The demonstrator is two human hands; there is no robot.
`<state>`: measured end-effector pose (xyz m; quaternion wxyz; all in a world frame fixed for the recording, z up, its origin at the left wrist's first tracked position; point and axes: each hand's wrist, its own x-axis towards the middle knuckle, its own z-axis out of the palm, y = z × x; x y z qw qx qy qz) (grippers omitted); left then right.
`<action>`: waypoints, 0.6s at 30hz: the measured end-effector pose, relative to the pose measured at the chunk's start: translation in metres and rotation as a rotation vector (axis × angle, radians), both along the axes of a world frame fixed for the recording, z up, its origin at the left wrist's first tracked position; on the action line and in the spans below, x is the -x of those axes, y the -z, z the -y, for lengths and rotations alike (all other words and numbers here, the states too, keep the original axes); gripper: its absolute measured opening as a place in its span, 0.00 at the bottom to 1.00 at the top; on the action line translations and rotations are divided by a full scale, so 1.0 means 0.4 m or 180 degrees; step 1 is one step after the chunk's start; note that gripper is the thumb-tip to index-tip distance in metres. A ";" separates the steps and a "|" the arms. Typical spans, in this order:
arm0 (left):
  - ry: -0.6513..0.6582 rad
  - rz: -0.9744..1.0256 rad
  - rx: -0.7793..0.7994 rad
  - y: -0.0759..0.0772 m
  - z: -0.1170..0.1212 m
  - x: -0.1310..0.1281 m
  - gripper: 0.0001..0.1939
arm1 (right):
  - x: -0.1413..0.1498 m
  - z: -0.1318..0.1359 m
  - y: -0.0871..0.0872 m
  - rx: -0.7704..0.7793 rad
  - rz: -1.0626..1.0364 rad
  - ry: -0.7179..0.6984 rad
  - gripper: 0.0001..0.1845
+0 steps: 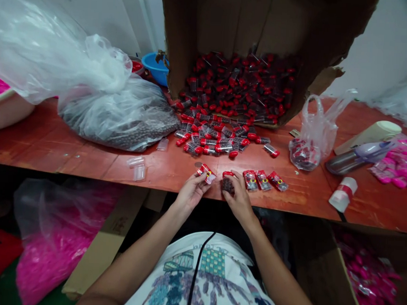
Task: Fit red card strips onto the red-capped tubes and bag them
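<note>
Between the fingers of my left hand [190,193] is a small red printed wrapper [207,173], above the table's front edge. My right hand [237,195] grips a clear container with a red cap [227,183], filled with dark beads. Just right of it, several wrapped red packets [261,179] lie in a row. Beyond my hands a pile of red-capped clear containers [214,137] spreads over the table. Some clear empty-looking containers [139,172] rest to the left.
An open cardboard box [180,42] holds many red-capped containers. A plastic bag of dark beads [123,116] slumps at left, near a blue bowl [155,67]. At right are a small tied bag [306,151], a white roll [343,194] and pink pieces [402,163].
</note>
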<state>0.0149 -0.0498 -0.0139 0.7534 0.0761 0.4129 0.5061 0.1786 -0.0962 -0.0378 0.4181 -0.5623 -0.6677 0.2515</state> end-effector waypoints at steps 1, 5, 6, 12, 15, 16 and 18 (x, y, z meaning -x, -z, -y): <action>0.0029 0.0014 0.0012 -0.002 0.001 -0.003 0.06 | 0.004 0.003 0.002 -0.0022 -0.0034 0.0006 0.27; -0.0037 0.0084 0.0061 -0.011 0.004 -0.012 0.05 | 0.013 0.014 0.016 -0.0019 -0.0207 0.0152 0.22; -0.0089 0.0114 0.0069 -0.013 0.004 -0.013 0.05 | 0.014 0.018 0.018 -0.0016 -0.0321 0.0207 0.22; -0.0168 0.0172 0.0064 -0.023 0.005 -0.022 0.04 | 0.020 0.051 -0.008 0.0174 -0.1343 0.0117 0.24; -0.0126 0.0097 0.0040 -0.024 0.005 -0.032 0.03 | 0.026 0.065 -0.030 0.0228 -0.1418 -0.0141 0.26; -0.0125 0.0095 0.0029 -0.023 0.006 -0.035 0.03 | 0.029 0.067 -0.034 0.0207 -0.1403 -0.0188 0.27; -0.0121 0.0118 -0.0014 -0.021 0.009 -0.040 0.04 | 0.033 0.067 -0.039 0.0163 -0.1365 -0.0199 0.27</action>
